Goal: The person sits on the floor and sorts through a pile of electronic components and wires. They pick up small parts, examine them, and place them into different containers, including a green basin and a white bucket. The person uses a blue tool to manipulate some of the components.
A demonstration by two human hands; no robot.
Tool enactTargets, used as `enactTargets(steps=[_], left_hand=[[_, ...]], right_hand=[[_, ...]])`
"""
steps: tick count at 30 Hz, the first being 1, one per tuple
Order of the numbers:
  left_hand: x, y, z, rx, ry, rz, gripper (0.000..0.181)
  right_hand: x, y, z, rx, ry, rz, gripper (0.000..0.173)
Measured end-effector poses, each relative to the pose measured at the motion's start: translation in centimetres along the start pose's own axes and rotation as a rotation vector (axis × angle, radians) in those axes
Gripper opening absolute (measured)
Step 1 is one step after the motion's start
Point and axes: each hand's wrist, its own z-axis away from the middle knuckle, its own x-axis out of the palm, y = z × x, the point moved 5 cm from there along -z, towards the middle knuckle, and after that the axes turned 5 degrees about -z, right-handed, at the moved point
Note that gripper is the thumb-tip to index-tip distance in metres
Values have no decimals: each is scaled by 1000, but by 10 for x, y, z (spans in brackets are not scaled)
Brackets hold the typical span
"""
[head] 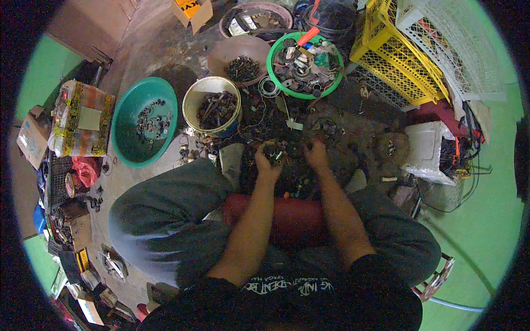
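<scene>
My left hand (266,164) is held palm up over a dark heap of small scrap parts (296,182) between my legs. Cupped in it is a cluster of small mixed parts (275,152), with a short pale cylinder among them. To its right, my right hand (317,155) is over the same heap with its fingers curled. A dark spot shows at those fingertips, but dimness hides whether it is a part or shadow. The two hands are apart. A maroon padded piece (296,217) lies under my forearms.
A bucket (191,108) of rusty bolts and a teal basin (120,140) of rings stand left. Ahead are a brown basin (218,56) of screws and a green-rimmed basin (272,76) of mixed parts. Plastic crates (397,62) and a white container (423,145) stand right.
</scene>
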Motion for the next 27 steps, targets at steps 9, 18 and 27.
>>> enactTargets(steps=[9, 18, 27], left_hand=[[-2, 5, 4, 25, 47, -33, 25], [0, -1, -2, -21, 15, -37, 25], [5, 2, -1, -15, -72, 46, 27]], right_hand=[[40, -23, 7, 22, -151, 293, 39], [28, -19, 3, 39, -202, 50, 39], [-58, -133, 20, -84, 39, -309, 25]])
